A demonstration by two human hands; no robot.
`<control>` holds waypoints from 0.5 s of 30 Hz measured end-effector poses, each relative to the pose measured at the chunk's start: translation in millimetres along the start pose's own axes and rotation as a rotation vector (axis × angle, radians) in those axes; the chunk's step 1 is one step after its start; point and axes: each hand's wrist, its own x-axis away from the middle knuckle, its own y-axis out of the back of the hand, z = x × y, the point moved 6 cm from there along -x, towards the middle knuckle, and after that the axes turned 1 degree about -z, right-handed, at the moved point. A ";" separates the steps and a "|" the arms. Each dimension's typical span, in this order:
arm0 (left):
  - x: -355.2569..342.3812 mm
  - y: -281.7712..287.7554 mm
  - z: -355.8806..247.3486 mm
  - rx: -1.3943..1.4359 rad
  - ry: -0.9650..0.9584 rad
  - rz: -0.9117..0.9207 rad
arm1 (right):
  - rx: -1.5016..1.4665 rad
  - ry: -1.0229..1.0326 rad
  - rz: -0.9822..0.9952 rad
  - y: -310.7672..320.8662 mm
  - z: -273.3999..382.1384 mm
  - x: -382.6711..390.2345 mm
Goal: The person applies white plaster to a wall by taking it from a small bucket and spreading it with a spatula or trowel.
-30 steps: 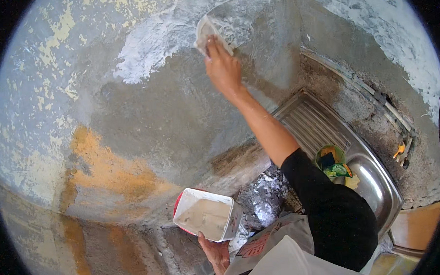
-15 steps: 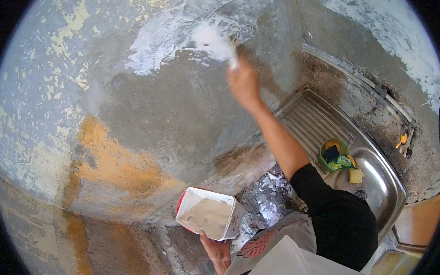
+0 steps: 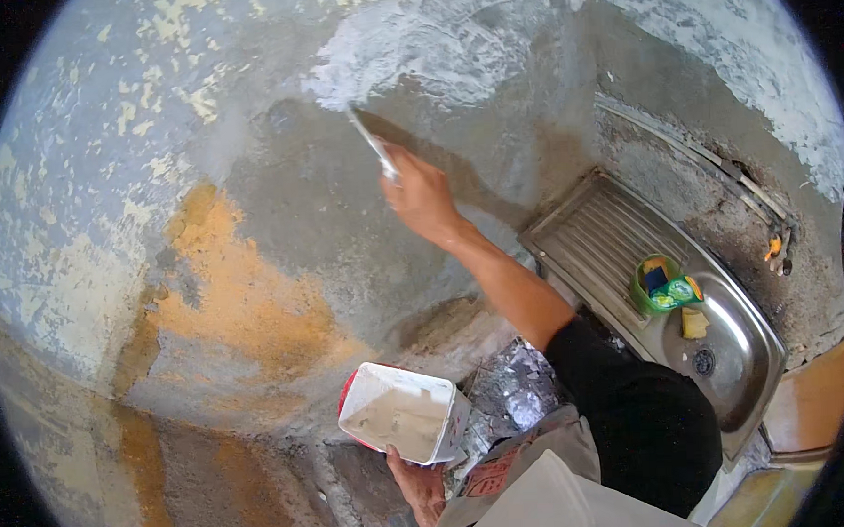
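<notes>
My right hand grips a putty knife, seen nearly edge-on, its far end at the lower left border of a white plaster patch on the grey wall. Whether the blade carries any plaster is hard to tell. Low in front of my body, my left hand holds a white square-mouthed bucket by its near side, the thumb at the rim. Off-white paste lies inside the tilted bucket, and red shows along its left side. The fingers beneath it are hidden.
To the right is a steel sink with a ribbed drainboard. A green bowl with packets and a yellow sponge sit there. Pipes run along the right wall. Rubble lies beside the bucket.
My right hand has swept left and slightly down with the putty knife. The thick white heap at the patch is now spread flatter. My left hand and the bucket have barely moved.
</notes>
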 end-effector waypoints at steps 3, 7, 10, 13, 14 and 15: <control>-7.1 4.2 -8.7 -0.001 0.005 0.033 | -0.050 -0.111 -0.066 37.3 -32.6 -0.2; -7.4 32.3 -20.0 0.002 -0.009 -0.047 | 0.267 -0.013 -0.256 26.6 -6.2 -37.7; -25.9 43.1 -10.0 0.046 0.010 0.009 | 0.671 0.300 -0.390 -37.8 -9.7 -37.5; -16.1 50.5 -29.2 0.054 -0.021 -0.014 | 0.345 0.256 -0.184 -84.6 46.0 21.6; -9.6 59.4 -34.6 0.054 -0.017 -0.022 | 0.343 0.251 -0.177 -76.6 59.7 37.2; -9.5 61.5 -40.0 0.051 -0.024 -0.007 | 0.237 0.129 -0.098 -59.6 58.0 42.8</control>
